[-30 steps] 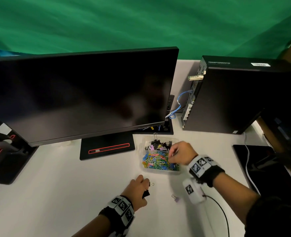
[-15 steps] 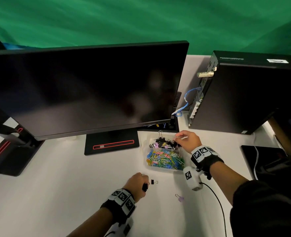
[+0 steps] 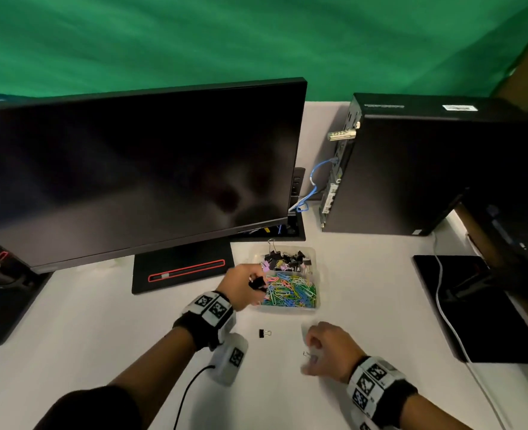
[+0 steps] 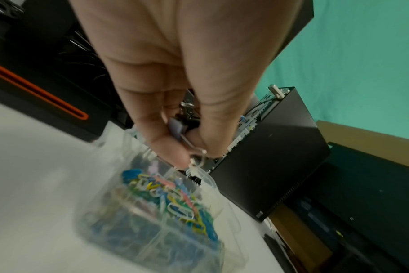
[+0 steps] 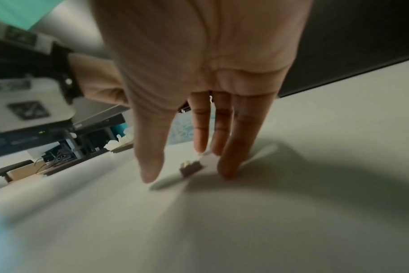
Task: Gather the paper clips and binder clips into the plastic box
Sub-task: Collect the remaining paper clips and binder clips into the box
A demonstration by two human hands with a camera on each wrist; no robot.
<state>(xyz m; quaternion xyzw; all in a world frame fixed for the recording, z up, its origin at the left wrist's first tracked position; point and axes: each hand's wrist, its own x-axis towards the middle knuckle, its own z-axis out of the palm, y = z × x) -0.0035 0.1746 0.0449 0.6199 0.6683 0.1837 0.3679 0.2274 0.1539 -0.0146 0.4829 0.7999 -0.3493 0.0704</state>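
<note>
Over the near-left rim of the plastic box [image 3: 282, 309], which sits mid-desk before the monitor base [image 3: 182, 270], the left hand [image 3: 241, 288] pinches a black binder clip [image 4: 185, 125], poised to drop it in. Nearer the front edge, the right hand [image 3: 327, 349] reaches with straight, spread fingers toward a small clip [image 5: 190, 168], holding nothing. Another binder clip [image 3: 264, 333] lies loose between them.

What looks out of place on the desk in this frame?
One black binder clip lies loose on the white desk, outside the plastic box. A smaller clip sits under the right hand, also unboxed.
</note>
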